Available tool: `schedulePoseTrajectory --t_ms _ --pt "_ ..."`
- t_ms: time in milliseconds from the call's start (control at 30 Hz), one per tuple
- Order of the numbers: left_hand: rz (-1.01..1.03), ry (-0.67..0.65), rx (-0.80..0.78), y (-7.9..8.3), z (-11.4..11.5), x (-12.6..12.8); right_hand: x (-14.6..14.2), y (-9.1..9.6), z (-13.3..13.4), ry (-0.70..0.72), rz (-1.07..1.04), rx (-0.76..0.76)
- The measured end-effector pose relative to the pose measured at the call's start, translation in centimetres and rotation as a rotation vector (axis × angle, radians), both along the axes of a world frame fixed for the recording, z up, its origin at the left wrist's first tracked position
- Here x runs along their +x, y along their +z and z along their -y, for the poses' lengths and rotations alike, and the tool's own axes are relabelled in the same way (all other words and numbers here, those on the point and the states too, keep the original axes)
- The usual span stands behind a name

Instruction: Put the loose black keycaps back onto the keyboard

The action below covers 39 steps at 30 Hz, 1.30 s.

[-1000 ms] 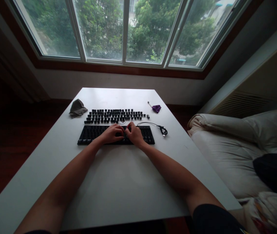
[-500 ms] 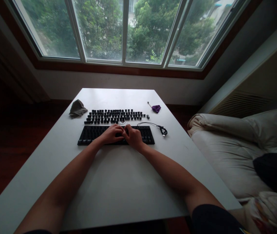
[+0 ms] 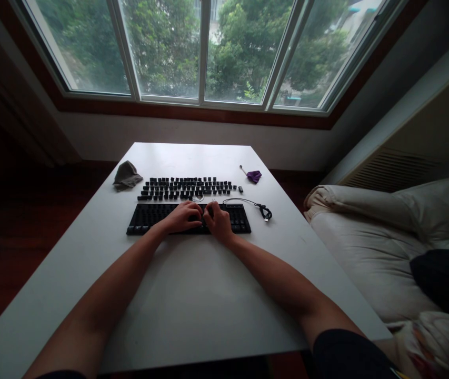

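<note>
A black keyboard [image 3: 149, 217] lies across the white table, partly hidden under both hands. My left hand [image 3: 187, 216] rests palm down on its middle, with the fingers loosely bent and apart. Just right of it, my right hand [image 3: 218, 220] is closed in a pinch above the keys. Thin wire ends [image 3: 213, 200] stick up from its fingers, like those of a wire keycap puller; the rest is hidden. Behind the keyboard, loose black keycaps [image 3: 185, 188] stand in rows.
A grey cloth [image 3: 127, 175] lies at the back left of the white table [image 3: 192, 305]. At the back right are a purple cloth [image 3: 254, 176] and a thin stick-like brush [image 3: 242, 169]. The coiled USB cable [image 3: 265, 212] sits right of the keyboard. A sofa [image 3: 370, 252] stands to the right.
My right hand has shifted slightly right, widening the gap to my left hand, and the wire ends moved with it. My left hand stays on the keyboard.
</note>
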<state>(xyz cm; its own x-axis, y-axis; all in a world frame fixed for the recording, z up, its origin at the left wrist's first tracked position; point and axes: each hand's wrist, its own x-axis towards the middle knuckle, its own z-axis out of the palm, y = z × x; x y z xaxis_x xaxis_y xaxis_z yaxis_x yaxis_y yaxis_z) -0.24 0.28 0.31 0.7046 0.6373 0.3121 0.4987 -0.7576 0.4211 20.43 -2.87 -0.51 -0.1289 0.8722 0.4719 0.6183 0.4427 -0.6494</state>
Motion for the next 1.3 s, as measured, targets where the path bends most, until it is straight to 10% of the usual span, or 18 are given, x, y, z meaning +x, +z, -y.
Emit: schedulePoseTrajectory --t_ms 467,933,1300 --pt "0.213 0.073 -0.133 -0.2 -0.4 -0.1 0.8 1.2 -0.8 -0.047 -0.125 0.109" --pt "0.203 0.252 -0.133 -1.0 -0.8 -0.4 0.9 1.3 -2.4 0.091 0.114 -0.091" --pt "0.065 0.152 0.061 -0.9 -0.1 0.2 4.2 1.4 -8.6 -0.034 -0.025 -0.230"
